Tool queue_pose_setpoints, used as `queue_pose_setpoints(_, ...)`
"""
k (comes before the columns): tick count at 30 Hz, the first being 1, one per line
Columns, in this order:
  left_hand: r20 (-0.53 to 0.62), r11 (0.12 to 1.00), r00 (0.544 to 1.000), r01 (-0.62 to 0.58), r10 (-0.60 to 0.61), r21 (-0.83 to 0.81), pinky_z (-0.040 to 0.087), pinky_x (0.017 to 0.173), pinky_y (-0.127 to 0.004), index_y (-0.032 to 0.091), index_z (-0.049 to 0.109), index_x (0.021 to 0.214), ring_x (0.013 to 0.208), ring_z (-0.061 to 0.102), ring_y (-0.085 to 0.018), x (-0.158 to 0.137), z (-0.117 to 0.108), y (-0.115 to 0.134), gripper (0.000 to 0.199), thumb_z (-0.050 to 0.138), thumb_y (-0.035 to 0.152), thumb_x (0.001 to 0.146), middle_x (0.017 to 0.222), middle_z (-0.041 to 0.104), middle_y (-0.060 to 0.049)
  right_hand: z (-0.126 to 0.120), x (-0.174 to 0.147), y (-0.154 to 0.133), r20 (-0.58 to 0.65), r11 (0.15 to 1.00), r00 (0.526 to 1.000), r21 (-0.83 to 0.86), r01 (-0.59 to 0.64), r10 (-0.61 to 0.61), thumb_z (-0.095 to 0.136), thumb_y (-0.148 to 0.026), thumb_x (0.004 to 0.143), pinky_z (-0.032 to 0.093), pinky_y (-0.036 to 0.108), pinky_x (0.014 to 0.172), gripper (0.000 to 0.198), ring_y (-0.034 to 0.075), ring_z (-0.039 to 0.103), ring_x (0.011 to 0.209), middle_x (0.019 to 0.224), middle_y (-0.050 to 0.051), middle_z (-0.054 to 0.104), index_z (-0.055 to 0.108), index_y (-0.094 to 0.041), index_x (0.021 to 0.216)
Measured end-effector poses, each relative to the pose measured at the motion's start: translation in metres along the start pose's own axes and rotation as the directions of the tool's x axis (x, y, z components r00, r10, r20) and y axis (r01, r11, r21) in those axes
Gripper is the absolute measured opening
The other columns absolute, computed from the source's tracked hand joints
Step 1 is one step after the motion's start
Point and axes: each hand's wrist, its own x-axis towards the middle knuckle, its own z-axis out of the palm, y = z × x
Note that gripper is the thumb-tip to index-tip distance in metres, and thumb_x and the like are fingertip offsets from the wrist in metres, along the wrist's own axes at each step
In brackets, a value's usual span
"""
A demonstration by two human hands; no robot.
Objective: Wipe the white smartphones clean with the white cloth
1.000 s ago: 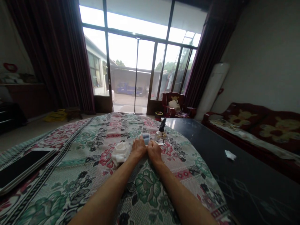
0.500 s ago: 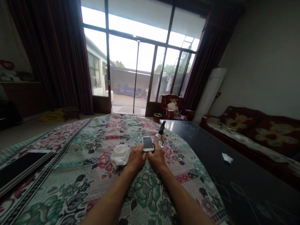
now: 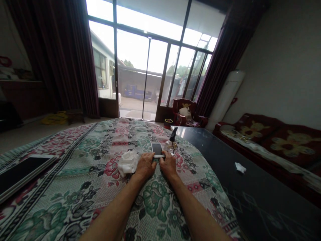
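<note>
A white-framed smartphone (image 3: 157, 149) with a dark grey screen is in front of me, over the flowered tablecloth (image 3: 156, 201). My left hand (image 3: 145, 165) holds its lower left corner, fingers bent. At the lower right corner, my right hand (image 3: 168, 164) grips it with curled fingers. Both thumbs are close to the near edge. A crumpled white tissue (image 3: 127, 163) lies just left of my left hand. Behind my right hand stands a clear bottle (image 3: 170, 146) with a black spray or pump top (image 3: 173, 134).
At the left lies a large flat device with a black screen (image 3: 22, 172). A dark glossy table (image 3: 213, 150) adjoins on the right, with a small white paper scrap (image 3: 240, 167) on it. Beyond are a wooden sofa (image 3: 263, 130), an armchair (image 3: 184, 112) and glass doors (image 3: 140, 77).
The phone looks flatter, its screen tipped farther back. My thumbs have parted slightly below it. The whole view has shifted and tilted a little.
</note>
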Motion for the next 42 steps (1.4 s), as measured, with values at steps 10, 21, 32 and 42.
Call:
queue_pose_setpoints(10, 0.02, 0.999, 0.999, -0.03, 0.03, 0.022, 0.035, 0.106, -0.032, 0.014, 0.056, 0.127, 0.12, 0.05, -0.024, -0.005, -0.004, 0.006, 0.047, 0.055, 0.018, 0.08, 0.125, 0.062, -0.01, 0.005, -0.002, 0.001, -0.026, 0.997, 0.998, -0.049, 0.062, -0.063, 0.046, -0.008, 0.072, 0.042, 0.032, 0.095, 0.037, 0.024, 0.059, 0.104, 0.105, 0.014, 0.066, 0.064, -0.013, 0.104)
queue_pose_setpoints(21, 0.047, 0.998, 0.999, -0.028, 0.025, 0.061, 0.043, 0.098, -0.037, 0.013, 0.045, 0.132, 0.116, 0.052, -0.026, -0.024, -0.02, 0.022, 0.045, 0.046, 0.017, 0.088, 0.122, 0.059, -0.015, 0.014, -0.006, 0.006, -0.174, 0.957, 0.945, -0.133, 0.256, -0.277, 0.043, -0.012, 0.07, 0.041, 0.039, 0.098, 0.039, 0.027, 0.052, 0.105, 0.107, 0.015, 0.057, 0.062, -0.013, 0.104)
queue_pose_setpoints(32, 0.136, 0.988, 0.988, -0.086, 0.069, 0.128, 0.051, 0.083, -0.033, 0.015, 0.064, 0.1, 0.095, 0.063, -0.024, -0.063, -0.054, 0.026, 0.022, 0.052, 0.016, 0.082, 0.101, 0.068, -0.012, 0.013, -0.005, 0.006, -0.014, 0.896, 0.936, -0.296, 0.332, -0.351, 0.043, -0.013, 0.072, 0.043, 0.039, 0.09, 0.034, 0.028, 0.057, 0.097, 0.101, 0.016, 0.064, 0.067, -0.015, 0.097)
queue_pose_setpoints(42, -0.466, 0.908, 0.833, 0.398, -0.299, 0.128, 0.043, 0.094, -0.029, 0.017, 0.063, 0.116, 0.098, 0.061, -0.02, -0.135, -0.222, -0.104, 0.032, 0.045, 0.022, 0.09, 0.1, 0.069, -0.008, 0.013, 0.006, -0.116, -0.079, 0.9, 0.901, 0.062, 0.431, -0.426, 0.038, -0.01, 0.072, 0.044, 0.035, 0.092, 0.038, 0.023, 0.059, 0.099, 0.1, 0.011, 0.065, 0.067, -0.017, 0.096)
